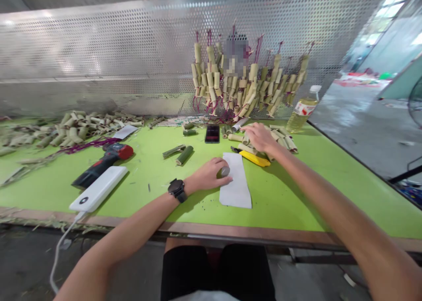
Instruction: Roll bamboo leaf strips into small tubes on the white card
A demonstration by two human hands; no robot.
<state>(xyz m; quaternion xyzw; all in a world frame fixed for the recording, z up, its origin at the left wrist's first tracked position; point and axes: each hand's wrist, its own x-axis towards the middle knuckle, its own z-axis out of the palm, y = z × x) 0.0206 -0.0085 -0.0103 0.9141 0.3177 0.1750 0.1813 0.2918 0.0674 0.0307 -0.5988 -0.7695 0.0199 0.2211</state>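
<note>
My left hand [211, 174] is curling around a small grey-green cylinder [223, 171], holding it on a white paper strip [237, 190] on the lime-green bench [296, 195]. My right hand [260, 137] is lying palm-down on a pile of short tan bamboo tubes [286, 141], just beyond a yellow utility knife [255, 159]; whether it is gripping one, I cannot tell. A clear plastic bottle [302, 111] behind is holding yellowish liquid.

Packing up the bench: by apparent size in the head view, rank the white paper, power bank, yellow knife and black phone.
1. White paper and power bank: look alike, no ranking.
2. Yellow knife, long but thin.
3. Black phone, close to the knife and farther off, so unsure.
</note>
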